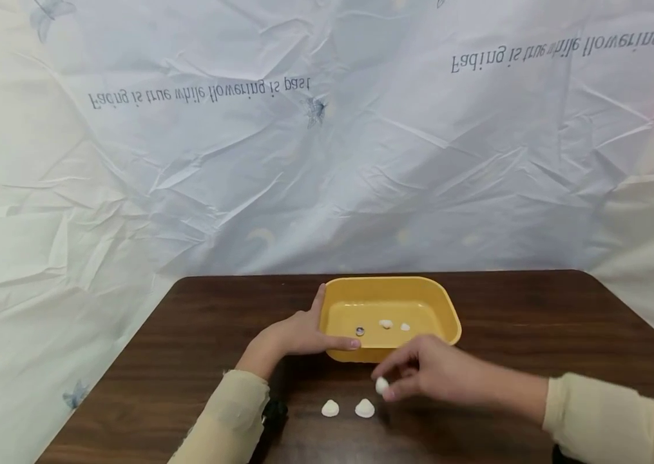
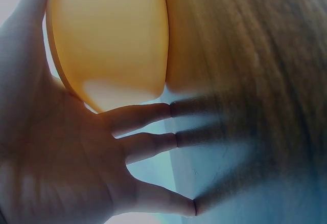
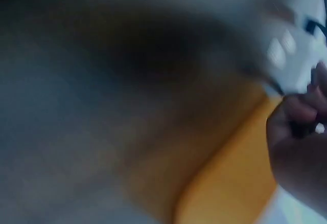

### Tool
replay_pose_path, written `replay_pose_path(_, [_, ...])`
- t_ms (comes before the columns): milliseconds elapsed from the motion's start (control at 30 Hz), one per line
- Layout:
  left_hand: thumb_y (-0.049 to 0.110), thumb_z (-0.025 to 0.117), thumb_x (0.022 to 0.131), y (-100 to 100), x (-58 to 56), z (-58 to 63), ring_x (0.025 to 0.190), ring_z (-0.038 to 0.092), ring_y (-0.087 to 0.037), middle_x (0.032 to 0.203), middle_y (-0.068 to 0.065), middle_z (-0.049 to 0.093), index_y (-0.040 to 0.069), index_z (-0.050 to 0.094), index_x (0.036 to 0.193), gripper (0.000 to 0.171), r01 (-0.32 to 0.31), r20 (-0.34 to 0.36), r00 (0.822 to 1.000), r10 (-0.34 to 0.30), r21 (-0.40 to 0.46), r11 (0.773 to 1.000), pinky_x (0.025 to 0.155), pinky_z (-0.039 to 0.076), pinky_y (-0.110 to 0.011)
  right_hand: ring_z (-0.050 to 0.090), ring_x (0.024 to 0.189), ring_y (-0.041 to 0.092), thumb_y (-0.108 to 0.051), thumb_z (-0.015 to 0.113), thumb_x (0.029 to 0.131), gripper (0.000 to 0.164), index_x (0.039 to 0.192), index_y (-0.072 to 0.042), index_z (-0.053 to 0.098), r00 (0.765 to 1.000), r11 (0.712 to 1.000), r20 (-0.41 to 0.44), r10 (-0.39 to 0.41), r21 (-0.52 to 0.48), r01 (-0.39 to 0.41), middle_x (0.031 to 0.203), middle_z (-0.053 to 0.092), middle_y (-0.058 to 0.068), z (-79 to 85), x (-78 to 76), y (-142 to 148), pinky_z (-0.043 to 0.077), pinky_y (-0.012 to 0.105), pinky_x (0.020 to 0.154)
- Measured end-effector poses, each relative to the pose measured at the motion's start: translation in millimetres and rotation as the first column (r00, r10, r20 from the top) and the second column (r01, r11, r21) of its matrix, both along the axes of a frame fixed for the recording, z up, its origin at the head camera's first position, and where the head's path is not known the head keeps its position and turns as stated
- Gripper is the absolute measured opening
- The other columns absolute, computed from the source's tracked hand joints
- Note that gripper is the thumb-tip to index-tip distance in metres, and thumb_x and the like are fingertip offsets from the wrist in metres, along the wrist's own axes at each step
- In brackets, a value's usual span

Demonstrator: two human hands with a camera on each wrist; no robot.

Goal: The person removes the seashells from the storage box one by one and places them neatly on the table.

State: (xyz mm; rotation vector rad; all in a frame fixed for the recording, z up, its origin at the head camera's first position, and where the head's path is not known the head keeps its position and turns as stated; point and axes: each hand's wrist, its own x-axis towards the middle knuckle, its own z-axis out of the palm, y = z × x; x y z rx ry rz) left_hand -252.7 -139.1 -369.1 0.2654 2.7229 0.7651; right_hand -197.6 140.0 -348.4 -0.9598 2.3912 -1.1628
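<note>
Adds up to five small white pieces (image 1: 365,408): two on the dark wooden table (image 1: 187,361), two in the yellow tray (image 1: 358,355) and one in the right hand (image 1: 442,370). Comes to just one small greyish piece (image 1: 360,331), also in the tray, making six pieces in all, with three in the tray. Runs besides to one tray, one table, two hands with the left hand (image 1: 301,333) included, two pale sleeves (image 1: 605,409) and, on the backdrop (image 1: 361,167), two readable lines of lettering (image 1: 199,93).

Head view bright, bare right hand (image 1: 433,370) slightly blurred. Left wrist: bare left hand (image 2: 71,152) backlit, shadows on dark-brown wood-grain worktop (image 2: 265,55). Right wrist: dim, heavily smeared.
</note>
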Motion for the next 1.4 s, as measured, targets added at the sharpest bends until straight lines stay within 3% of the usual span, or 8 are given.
replay_pose_path(100, [0.085,0.076,0.074,1,0.7,-0.1,0.094,0.063,-0.021,0.100,-0.010,0.067,0.028,-0.020,0.170,0.147,-0.002,0.006,1.000,0.002,-0.001,1.000,0.087,0.049,-0.041,0.044,0.061,-0.001,-0.023,0.085,0.092,0.025,0.114,-0.013,0.084,0.997,1.000,0.079,-0.003,-0.017,0.005,0.069,0.056,-0.012,-27.8,14.7,2,0.041,0.020,0.059])
replay_pose_path(300, [0.086,0.076,0.073,3,0.6,0.5,0.098,0.064,-0.022,0.118,-0.018,0.069,0.030,-0.019,0.170,0.147,-0.009,0.004,1.000,0.009,-0.007,1.000,0.091,0.051,-0.042,0.051,0.069,-0.003,-0.022,0.085,0.092,0.025,0.115,-0.014,0.084,0.996,0.997,0.053,-0.070,-0.018,0.071,0.095,0.080,-0.006,-54.2,18.1,11,0.046,0.020,0.063])
replay_pose_path(500, [0.085,0.077,0.074,2,0.5,1.7,0.102,0.064,-0.022,0.127,-0.021,0.068,0.029,-0.018,0.170,0.146,-0.012,-0.004,1.000,0.012,-0.007,1.000,0.093,0.051,-0.043,0.064,0.092,-0.008,-0.024,0.085,0.092,0.026,0.117,-0.016,0.084,0.998,0.998,-0.004,-0.059,0.035,0.060,0.111,0.083,-0.002,-58.4,16.4,13,0.052,0.020,0.074])
replay_pose_path(700, [0.084,0.077,0.074,1,0.4,1.6,0.107,0.065,-0.023,0.132,-0.023,0.067,0.029,-0.018,0.171,0.146,-0.014,-0.012,1.000,0.014,-0.012,1.000,0.096,0.052,-0.043,0.061,0.084,-0.007,-0.024,0.085,0.091,0.029,0.118,-0.014,0.084,0.998,0.997,-0.015,-0.062,0.044,0.063,0.110,0.083,-0.002,-57.9,15.9,11,0.051,0.020,0.070])
replay_pose_path(967, [0.086,0.076,0.073,-1,-0.3,1.2,0.112,0.066,-0.025,0.134,-0.024,0.066,0.029,-0.017,0.171,0.146,-0.018,-0.012,1.000,0.017,-0.020,1.000,0.096,0.052,-0.044,0.066,0.099,-0.005,-0.023,0.086,0.091,0.032,0.121,-0.013,0.083,0.999,0.997,0.011,-0.048,0.063,0.048,0.116,0.082,0.001,-56.2,10.0,9,0.054,0.021,0.076])
replay_pose_path(1067, [0.085,0.076,0.073,-1,-0.1,1.4,0.107,0.065,-0.024,0.127,-0.021,0.068,0.029,-0.017,0.171,0.147,-0.013,-0.004,1.000,0.013,-0.008,1.000,0.094,0.052,-0.044,0.064,0.091,-0.003,-0.022,0.086,0.090,0.033,0.121,-0.011,0.082,0.997,0.996,0.023,-0.072,0.055,0.070,0.114,0.082,0.002,-44.3,11.3,3,0.052,0.021,0.073])
replay_pose_path(1200, [0.083,0.077,0.074,0,0.0,1.3,0.099,0.065,-0.023,0.113,-0.016,0.070,0.027,-0.017,0.171,0.146,0.000,-0.002,1.000,0.000,0.009,1.000,0.090,0.051,-0.042,0.057,0.074,0.006,-0.025,0.087,0.089,0.032,0.119,-0.016,0.084,0.988,0.988,0.024,-0.150,0.050,0.149,0.091,0.078,0.001,-0.7,10.3,-15,0.048,0.024,0.063])
replay_pose_path(1400, [0.086,0.076,0.074,0,-0.7,0.1,0.103,0.067,-0.024,0.125,-0.021,0.069,0.029,-0.019,0.170,0.146,-0.004,-0.002,1.000,0.004,-0.012,1.000,0.088,0.052,-0.042,0.043,0.053,0.013,-0.025,0.082,0.095,0.033,0.126,-0.018,0.080,0.972,0.970,0.036,-0.233,0.082,0.230,0.062,0.051,-0.002,59.3,-19.8,-35,0.039,0.029,0.053])
